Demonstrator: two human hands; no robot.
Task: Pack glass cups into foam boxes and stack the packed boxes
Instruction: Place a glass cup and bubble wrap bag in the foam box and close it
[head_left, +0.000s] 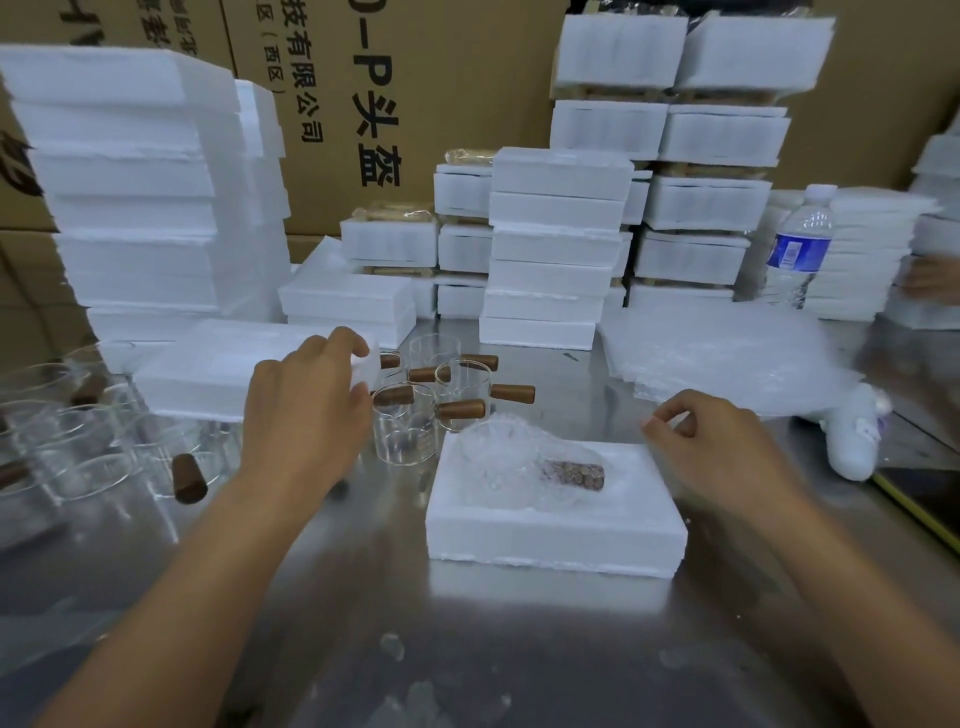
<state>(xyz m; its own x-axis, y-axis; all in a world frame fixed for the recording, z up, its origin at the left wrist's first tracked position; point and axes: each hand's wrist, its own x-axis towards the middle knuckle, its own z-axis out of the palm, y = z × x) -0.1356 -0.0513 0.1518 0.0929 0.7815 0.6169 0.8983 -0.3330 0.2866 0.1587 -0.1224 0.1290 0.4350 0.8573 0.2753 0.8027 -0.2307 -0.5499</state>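
Fig. 1. My left hand (306, 395) curls its fingers over the near right corner of a white foam slab (218, 364) and grips it. The slab lies flat and stretches away to the left of that hand. My right hand (727, 447) hangs with its fingers curled, thumb and forefinger drawn together at the far right corner of the open foam box (556, 535). I cannot tell whether they pinch anything. In the box's recess, just left of the right hand, lies a glass cup (519, 465) swathed in bubble wrap, its brown handle pointing right. Bare glass cups with wooden handles (415, 421) stand between the two hands on the steel table (467, 634).
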